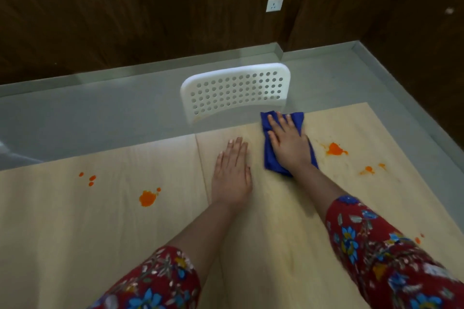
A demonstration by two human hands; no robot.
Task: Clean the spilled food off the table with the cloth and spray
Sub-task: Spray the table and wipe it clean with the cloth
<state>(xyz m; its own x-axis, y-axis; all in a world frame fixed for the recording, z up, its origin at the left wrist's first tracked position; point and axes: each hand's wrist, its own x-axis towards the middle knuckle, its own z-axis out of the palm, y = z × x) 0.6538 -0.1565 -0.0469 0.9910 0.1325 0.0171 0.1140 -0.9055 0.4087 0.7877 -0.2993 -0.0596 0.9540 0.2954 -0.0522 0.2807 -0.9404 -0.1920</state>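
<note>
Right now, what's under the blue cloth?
The wooden table lies under the cloth; the right hand presses flat on top. An orange spill shows beside it; any beneath is hidden.

Dim, soft lighting; slight motion blur; wide-angle bending at edges.

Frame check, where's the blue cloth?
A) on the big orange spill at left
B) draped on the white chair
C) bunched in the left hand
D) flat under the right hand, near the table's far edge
D: the right hand presses with straight fingers on the blue cloth by the far edge of the table, while the left hand rests flat on bare wood.
</note>
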